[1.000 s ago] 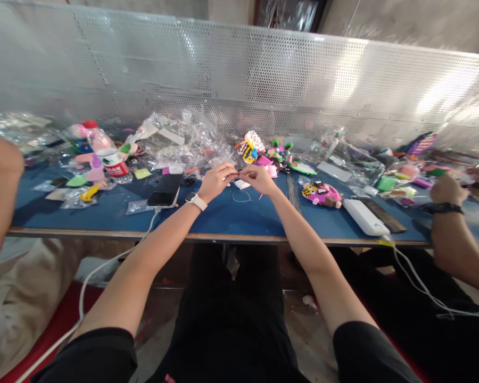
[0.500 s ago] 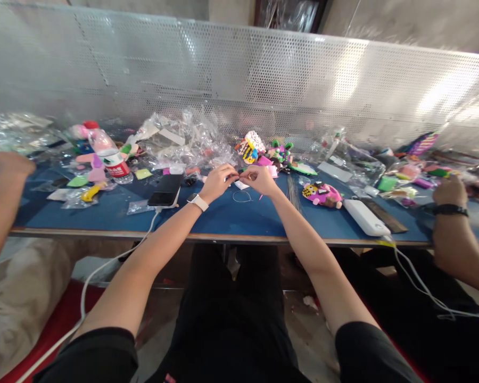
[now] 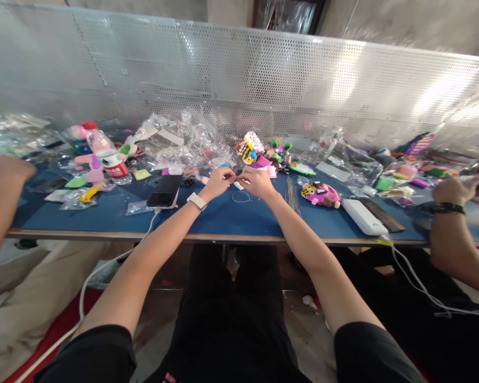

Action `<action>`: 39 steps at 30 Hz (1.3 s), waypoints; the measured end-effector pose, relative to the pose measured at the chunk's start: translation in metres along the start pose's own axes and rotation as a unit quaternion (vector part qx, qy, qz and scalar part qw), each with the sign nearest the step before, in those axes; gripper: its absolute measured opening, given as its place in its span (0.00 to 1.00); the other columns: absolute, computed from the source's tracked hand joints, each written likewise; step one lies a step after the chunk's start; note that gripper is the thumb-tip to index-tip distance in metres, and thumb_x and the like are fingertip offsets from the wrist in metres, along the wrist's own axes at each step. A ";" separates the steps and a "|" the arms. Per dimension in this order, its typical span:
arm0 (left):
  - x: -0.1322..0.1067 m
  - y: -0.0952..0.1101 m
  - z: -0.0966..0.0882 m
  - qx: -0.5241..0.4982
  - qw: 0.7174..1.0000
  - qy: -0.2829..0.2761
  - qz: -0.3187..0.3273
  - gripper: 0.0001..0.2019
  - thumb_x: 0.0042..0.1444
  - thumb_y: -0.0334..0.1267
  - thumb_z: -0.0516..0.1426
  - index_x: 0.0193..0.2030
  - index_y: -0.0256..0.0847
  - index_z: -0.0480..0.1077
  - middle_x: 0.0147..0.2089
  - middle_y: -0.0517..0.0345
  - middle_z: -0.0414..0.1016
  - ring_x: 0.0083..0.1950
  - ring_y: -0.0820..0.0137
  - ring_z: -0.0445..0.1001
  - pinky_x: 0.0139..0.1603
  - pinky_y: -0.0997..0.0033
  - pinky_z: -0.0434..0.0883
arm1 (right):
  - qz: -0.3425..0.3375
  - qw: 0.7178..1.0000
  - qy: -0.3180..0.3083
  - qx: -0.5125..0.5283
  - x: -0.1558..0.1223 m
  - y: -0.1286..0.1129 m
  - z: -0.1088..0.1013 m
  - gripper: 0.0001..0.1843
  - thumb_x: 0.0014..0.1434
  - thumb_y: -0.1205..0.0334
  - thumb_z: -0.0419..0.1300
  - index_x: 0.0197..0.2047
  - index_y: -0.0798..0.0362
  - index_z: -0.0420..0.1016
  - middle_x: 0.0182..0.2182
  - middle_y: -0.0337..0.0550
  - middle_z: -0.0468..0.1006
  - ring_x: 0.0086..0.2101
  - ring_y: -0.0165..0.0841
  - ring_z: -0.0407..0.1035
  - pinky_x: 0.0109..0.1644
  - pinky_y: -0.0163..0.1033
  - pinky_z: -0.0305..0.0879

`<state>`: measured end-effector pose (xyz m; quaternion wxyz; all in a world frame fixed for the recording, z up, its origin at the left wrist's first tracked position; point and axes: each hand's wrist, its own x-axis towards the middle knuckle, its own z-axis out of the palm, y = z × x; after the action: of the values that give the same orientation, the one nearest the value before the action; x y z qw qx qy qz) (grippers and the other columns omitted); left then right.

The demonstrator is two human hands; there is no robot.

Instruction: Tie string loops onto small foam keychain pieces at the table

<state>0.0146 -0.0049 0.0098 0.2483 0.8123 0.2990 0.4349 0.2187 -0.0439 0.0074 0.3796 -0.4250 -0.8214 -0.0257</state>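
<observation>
Head view: left hand (image 3: 219,182) and right hand (image 3: 258,182) nearly meet over the blue table (image 3: 227,221), fingertips pinched narrow; I cannot tell whether they hold something tiny; white piece (image 3: 238,185) and thin loop (image 3: 241,198) lie nearby; likely delicate fingertip work, next calling for steady, light pressure.

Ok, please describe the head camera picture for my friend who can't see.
A person's left hand and right hand nearly meet above a blue table; anything between them is too small to tell. Around them are colourful figures, clear plastic bags, a black phone and a bottle, with other people's arms at both sides.
</observation>
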 end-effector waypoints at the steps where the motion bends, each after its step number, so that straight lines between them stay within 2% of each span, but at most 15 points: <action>1: 0.001 0.000 0.000 -0.012 1.000 -0.007 -0.022 0.09 0.59 0.37 0.65 0.28 0.39 0.78 0.30 0.56 0.79 0.34 0.67 0.72 0.38 0.66 0.65 | -0.010 1.000 -0.004 -0.026 -0.001 0.000 0.001 0.10 0.68 0.63 0.63 0.38 0.50 0.86 0.37 0.47 0.80 0.35 0.36 0.69 0.36 0.40 0.55; 4: 0.001 0.001 0.002 -0.076 0.990 -0.029 -0.115 0.13 0.57 0.43 0.65 0.25 0.38 0.76 0.26 0.57 0.75 0.30 0.70 0.68 0.35 0.67 0.63 | -0.033 0.995 -0.015 -0.092 -0.001 -0.001 0.005 0.14 0.71 0.63 0.59 0.39 0.52 0.87 0.38 0.48 0.80 0.34 0.35 0.69 0.34 0.41 0.52; 6: 0.000 0.003 0.001 -0.125 0.978 -0.038 -0.166 0.12 0.56 0.43 0.64 0.26 0.38 0.76 0.26 0.58 0.74 0.29 0.71 0.67 0.34 0.68 0.63 | -0.028 0.995 -0.009 -0.097 -0.001 -0.001 0.006 0.15 0.72 0.64 0.58 0.41 0.53 0.87 0.39 0.48 0.80 0.35 0.35 0.70 0.35 0.40 0.54; 8: -0.001 0.007 -0.001 -0.140 0.976 -0.038 -0.163 0.10 0.55 0.42 0.64 0.29 0.38 0.77 0.28 0.57 0.75 0.30 0.71 0.69 0.35 0.69 0.66 | 0.000 0.999 0.013 -0.052 0.000 0.000 0.006 0.12 0.70 0.63 0.61 0.42 0.53 0.87 0.37 0.47 0.80 0.35 0.34 0.70 0.36 0.40 0.57; 10: -0.003 0.011 -0.006 -0.115 0.986 -0.037 -0.112 0.11 0.57 0.44 0.63 0.32 0.38 0.78 0.31 0.55 0.77 0.33 0.69 0.71 0.37 0.68 0.68 | 0.040 0.998 0.029 0.035 0.002 0.003 0.003 0.09 0.68 0.60 0.64 0.41 0.53 0.88 0.34 0.44 0.78 0.33 0.33 0.69 0.38 0.39 0.60; 12: -0.004 0.014 -0.011 -0.073 0.996 -0.038 -0.047 0.14 0.62 0.47 0.61 0.34 0.38 0.79 0.34 0.53 0.79 0.36 0.67 0.74 0.40 0.67 0.70 | 0.074 0.987 0.026 0.137 0.004 0.006 0.000 0.11 0.65 0.55 0.67 0.39 0.53 0.87 0.31 0.42 0.76 0.31 0.32 0.67 0.37 0.39 0.61; 16: -0.005 0.018 -0.018 -0.008 0.998 -0.021 0.057 0.15 0.68 0.48 0.59 0.41 0.39 0.79 0.43 0.49 0.82 0.42 0.65 0.77 0.43 0.66 0.73 | 0.144 0.942 0.003 0.302 0.005 0.008 -0.006 0.20 0.57 0.43 0.72 0.32 0.54 0.84 0.29 0.42 0.77 0.30 0.30 0.65 0.34 0.38 0.60; 19: -0.006 0.017 -0.018 0.032 0.991 -0.007 0.128 0.13 0.70 0.47 0.59 0.47 0.41 0.79 0.50 0.48 0.81 0.45 0.65 0.77 0.47 0.64 0.75 | 0.208 0.900 -0.041 0.382 0.005 0.006 -0.008 0.20 0.51 0.44 0.75 0.30 0.54 0.81 0.22 0.36 0.70 0.24 0.26 0.56 0.26 0.36 0.50; 21: -0.006 0.015 -0.017 0.048 0.984 -0.008 0.174 0.13 0.72 0.47 0.58 0.48 0.42 0.79 0.51 0.49 0.81 0.47 0.64 0.77 0.49 0.62 0.75 | 0.238 0.868 -0.087 0.428 0.004 0.004 -0.011 0.19 0.49 0.46 0.76 0.32 0.54 0.81 0.17 0.31 0.61 0.20 0.24 0.47 0.24 0.36 0.40; 23: -0.006 0.014 -0.016 0.055 0.977 -0.014 0.206 0.13 0.74 0.48 0.57 0.46 0.43 0.80 0.49 0.50 0.80 0.46 0.64 0.78 0.51 0.61 0.75 | 0.252 0.840 -0.122 0.464 0.003 0.002 -0.013 0.18 0.48 0.49 0.76 0.33 0.55 0.81 0.16 0.27 0.56 0.19 0.23 0.42 0.23 0.36 0.35; 26: -0.006 0.010 -0.015 0.071 0.972 -0.023 0.224 0.14 0.74 0.49 0.58 0.44 0.44 0.80 0.49 0.51 0.79 0.45 0.65 0.77 0.51 0.60 0.75 | 0.258 0.825 -0.140 0.483 0.002 0.000 -0.015 0.18 0.46 0.50 0.75 0.33 0.55 0.81 0.16 0.26 0.54 0.19 0.22 0.41 0.23 0.36 0.33; 29: -0.006 0.007 -0.015 0.097 0.968 -0.025 0.230 0.14 0.74 0.48 0.57 0.44 0.44 0.80 0.49 0.50 0.77 0.47 0.64 0.78 0.52 0.60 0.75 | 0.245 0.844 -0.132 0.458 0.002 0.000 -0.015 0.18 0.46 0.49 0.75 0.32 0.55 0.81 0.16 0.27 0.57 0.19 0.22 0.43 0.24 0.36 0.35; 34: -0.006 0.004 -0.017 0.138 0.968 -0.048 0.205 0.12 0.73 0.46 0.58 0.44 0.43 0.79 0.50 0.49 0.76 0.50 0.61 0.77 0.55 0.57 0.75 | 0.156 0.919 -0.074 0.355 0.003 0.002 -0.012 0.20 0.48 0.46 0.76 0.31 0.55 0.82 0.25 0.38 0.73 0.25 0.27 0.58 0.29 0.37 0.49; 37: -0.007 0.008 -0.019 0.152 0.970 -0.054 0.179 0.10 0.72 0.44 0.59 0.44 0.42 0.79 0.51 0.48 0.75 0.51 0.60 0.77 0.57 0.56 0.74 | 0.118 0.949 -0.046 0.290 0.004 0.004 -0.009 0.20 0.52 0.45 0.74 0.32 0.55 0.82 0.25 0.37 0.70 0.26 0.28 0.57 0.31 0.39 0.51; 39: -0.008 0.011 -0.018 0.151 0.974 -0.043 0.161 0.08 0.70 0.42 0.60 0.43 0.42 0.78 0.51 0.48 0.75 0.49 0.60 0.77 0.57 0.56 0.74 | 0.101 0.963 -0.024 0.249 0.004 0.004 -0.007 0.17 0.55 0.47 0.72 0.32 0.54 0.82 0.24 0.35 0.67 0.26 0.28 0.56 0.32 0.39 0.51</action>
<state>-0.0014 -0.0153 0.0220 0.0615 0.8959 0.2153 0.3837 0.2246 -0.0410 0.0141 0.4541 -0.3981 -0.7637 0.2283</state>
